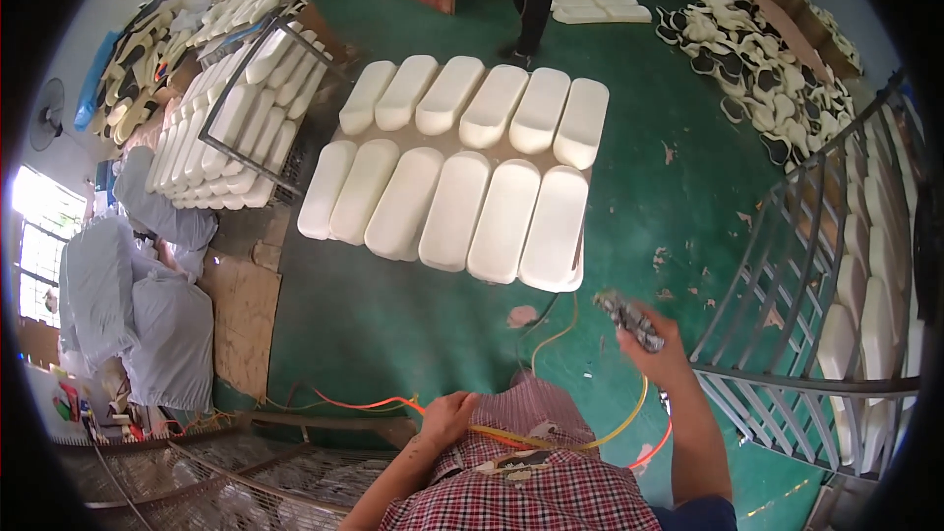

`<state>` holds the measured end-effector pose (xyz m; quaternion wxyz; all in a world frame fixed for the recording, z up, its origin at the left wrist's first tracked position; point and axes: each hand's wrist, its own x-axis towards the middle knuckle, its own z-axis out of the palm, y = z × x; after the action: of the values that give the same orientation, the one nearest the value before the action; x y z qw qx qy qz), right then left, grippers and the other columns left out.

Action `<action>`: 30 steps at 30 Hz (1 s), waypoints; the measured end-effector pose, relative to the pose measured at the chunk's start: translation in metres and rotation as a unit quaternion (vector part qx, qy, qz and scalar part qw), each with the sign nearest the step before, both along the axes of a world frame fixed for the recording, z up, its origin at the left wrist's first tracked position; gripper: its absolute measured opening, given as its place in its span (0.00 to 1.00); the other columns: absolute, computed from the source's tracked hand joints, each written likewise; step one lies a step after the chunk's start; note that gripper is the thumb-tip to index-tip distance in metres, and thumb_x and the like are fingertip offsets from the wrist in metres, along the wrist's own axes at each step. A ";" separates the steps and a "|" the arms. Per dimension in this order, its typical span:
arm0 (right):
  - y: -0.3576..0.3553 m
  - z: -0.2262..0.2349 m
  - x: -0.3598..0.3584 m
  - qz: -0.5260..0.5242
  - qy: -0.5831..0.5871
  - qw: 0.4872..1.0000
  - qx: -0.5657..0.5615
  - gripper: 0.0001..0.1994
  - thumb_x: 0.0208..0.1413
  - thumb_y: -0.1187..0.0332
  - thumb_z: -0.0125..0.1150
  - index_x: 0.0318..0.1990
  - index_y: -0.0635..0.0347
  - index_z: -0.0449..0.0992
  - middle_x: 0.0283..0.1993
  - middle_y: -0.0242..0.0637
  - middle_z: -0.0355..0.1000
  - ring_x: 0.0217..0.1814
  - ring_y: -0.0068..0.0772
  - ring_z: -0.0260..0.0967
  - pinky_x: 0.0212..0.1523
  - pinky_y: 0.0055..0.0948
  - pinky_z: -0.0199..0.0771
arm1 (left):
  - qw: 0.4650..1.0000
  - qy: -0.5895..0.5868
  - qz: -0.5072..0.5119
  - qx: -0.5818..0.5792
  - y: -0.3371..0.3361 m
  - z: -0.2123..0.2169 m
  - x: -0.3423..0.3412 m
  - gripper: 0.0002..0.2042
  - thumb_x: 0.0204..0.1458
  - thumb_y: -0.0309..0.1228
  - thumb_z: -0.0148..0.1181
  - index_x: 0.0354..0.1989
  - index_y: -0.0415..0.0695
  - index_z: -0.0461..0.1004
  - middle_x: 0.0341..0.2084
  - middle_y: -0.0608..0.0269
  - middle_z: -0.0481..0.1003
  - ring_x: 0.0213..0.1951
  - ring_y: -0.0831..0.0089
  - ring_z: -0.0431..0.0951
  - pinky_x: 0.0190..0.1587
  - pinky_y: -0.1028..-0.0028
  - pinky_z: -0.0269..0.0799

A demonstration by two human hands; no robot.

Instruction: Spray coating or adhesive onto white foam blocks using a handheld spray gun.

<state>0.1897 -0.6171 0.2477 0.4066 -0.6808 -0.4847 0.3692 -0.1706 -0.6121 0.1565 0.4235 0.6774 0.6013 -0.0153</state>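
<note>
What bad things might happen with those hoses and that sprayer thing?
The yellow hose loops across the floor near the person's feet, so it might trip them. The left hand holds the orange hose close against the body, where it could snag. The right hand holds a grimy tool that may slip.

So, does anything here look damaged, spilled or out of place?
Yes. Small torn scraps lie scattered on the green floor right of the white foam pads. An orange and a yellow hose trail loosely near the left hand. The right hand holds a tool.
</note>
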 end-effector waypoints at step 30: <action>-0.097 0.024 -0.063 0.052 -0.064 0.997 0.010 0.22 0.46 0.70 0.65 0.52 0.61 0.70 0.33 0.39 0.75 0.32 0.28 0.72 0.36 0.26 0.71 | 1.000 -0.028 -0.012 -0.003 -0.095 -0.006 -0.037 0.16 0.52 0.43 0.49 0.36 0.47 0.79 0.28 0.48 0.77 0.34 0.50 0.77 0.40 0.57 0.72</action>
<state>0.1263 -0.7142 0.2714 0.3618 -0.6727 -0.5481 0.3408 -0.2077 -0.7069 0.1510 0.4422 0.6833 0.5810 -0.0035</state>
